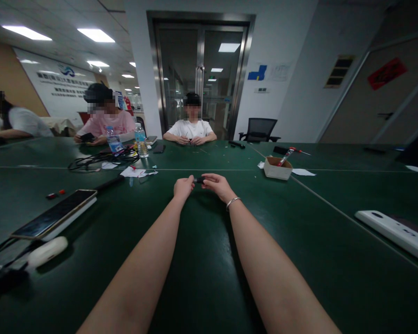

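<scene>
A small dark cylindrical piece (199, 180) spans the gap between my two hands, just above the green table (202, 260). It is too small and dark for me to tell its kind. My left hand (184, 188) is closed on its left end. The fingers of my right hand (216, 185), with a silver bangle at the wrist, pinch its right end. Part of the piece is hidden behind the fingertips.
On the left lie a phone (57, 213), a white rounded case (48, 252) and tangled black cables (101, 160) near water bottles (141, 141). A small box (277, 169) holding a tool stands right of centre. A white device (397, 234) lies far right. Several people sit opposite.
</scene>
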Tool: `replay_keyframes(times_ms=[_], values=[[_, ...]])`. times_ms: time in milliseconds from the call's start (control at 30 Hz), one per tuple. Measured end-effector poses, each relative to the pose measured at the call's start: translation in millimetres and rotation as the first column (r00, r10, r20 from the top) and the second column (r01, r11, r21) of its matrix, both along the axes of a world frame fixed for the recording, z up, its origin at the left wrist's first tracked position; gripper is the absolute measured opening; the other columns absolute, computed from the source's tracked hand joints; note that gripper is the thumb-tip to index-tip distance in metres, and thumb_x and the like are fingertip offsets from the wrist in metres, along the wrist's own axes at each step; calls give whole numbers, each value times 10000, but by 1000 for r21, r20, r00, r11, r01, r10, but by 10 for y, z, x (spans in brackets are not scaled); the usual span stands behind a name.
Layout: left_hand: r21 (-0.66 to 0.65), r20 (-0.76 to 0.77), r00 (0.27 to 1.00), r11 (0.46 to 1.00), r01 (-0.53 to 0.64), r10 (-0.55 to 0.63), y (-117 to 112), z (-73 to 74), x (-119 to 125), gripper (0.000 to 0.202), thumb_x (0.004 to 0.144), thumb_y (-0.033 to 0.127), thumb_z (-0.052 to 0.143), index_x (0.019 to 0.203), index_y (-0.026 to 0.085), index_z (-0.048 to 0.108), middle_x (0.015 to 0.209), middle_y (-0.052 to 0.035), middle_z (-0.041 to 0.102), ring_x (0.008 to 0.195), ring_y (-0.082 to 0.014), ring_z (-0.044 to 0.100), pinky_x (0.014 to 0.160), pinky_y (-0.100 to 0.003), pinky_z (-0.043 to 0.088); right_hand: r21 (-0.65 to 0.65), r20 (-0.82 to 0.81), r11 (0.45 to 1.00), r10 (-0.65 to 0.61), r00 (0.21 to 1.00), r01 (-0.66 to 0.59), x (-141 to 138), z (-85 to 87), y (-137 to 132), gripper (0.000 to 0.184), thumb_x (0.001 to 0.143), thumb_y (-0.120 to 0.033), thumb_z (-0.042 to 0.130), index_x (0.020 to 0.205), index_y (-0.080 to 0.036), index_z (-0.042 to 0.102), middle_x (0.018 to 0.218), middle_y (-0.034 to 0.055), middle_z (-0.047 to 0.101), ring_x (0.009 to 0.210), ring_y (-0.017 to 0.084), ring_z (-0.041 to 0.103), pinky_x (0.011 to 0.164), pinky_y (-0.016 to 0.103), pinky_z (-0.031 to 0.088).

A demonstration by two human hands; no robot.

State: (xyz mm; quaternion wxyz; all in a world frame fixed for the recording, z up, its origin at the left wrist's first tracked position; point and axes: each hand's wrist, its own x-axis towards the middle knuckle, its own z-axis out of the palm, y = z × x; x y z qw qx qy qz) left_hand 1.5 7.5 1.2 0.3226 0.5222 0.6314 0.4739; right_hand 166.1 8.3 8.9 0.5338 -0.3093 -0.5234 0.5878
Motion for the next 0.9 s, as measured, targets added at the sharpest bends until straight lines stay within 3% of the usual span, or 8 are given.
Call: replay_keyframes(times_ms=[467,700,900], values=[[-69,-37,999,998,11,-13,-21,55,3,387,767,474,500,495,206,558,503,-9,575,459,-139,493,511,-278,350,37,4,999,24,1000,-24,28,-25,-9,350,583,-97,800,917,-159,718,928,50,734,812,146,689,736,260,584],[44,-34,994,994,101,-100,-41,-4,2,443,800,549,461,574,189,586,521,-3,568,470,-123,492,507,-255,360,-45,23,999,-18,1000,19,39,-17,-23,243,644,-83,779,870,-145,715,765,28,722,580,101,665,625,238,596],[73,-39,983,980,184,-182,-81,-14,15,416,830,536,463,669,179,604,593,-18,603,507,-118,525,519,-240,395,-103,14,993,-63,998,64,60,-21,-25,170,700,-85,744,861,-129,710,663,29,701,552,104,664,556,194,584]])
